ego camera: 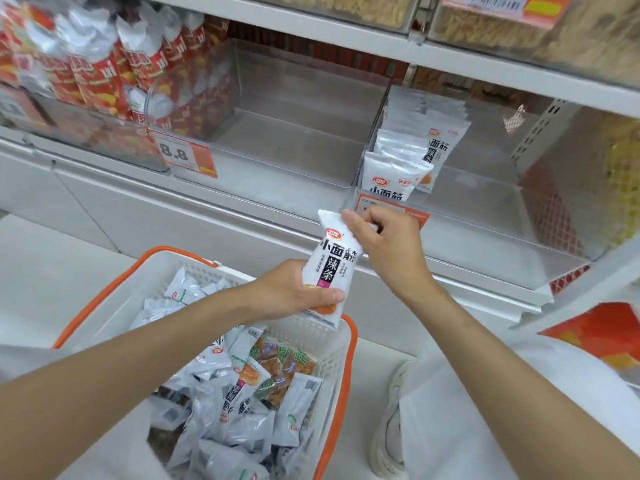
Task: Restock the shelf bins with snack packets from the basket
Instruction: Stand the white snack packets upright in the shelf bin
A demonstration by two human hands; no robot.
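Observation:
A white snack packet (334,263) with black characters is held upright above the basket. My left hand (294,292) grips its lower end and my right hand (384,244) pinches its top edge. Below them, a white basket (332,344) with an orange rim holds several more packets, white and green-brown ones. Up and to the right, a clear shelf bin (485,202) has a row of the same white packets (405,157) standing at its left side. The clear bin (277,161) to its left holds nothing.
Red and white snack bags (104,71) fill the bin at the upper left, above an 8.8 price tag (187,155). Upper-shelf bins hold yellowish snacks. A white shoe (391,431) stands on the floor right of the basket. The white shelf base runs behind the basket.

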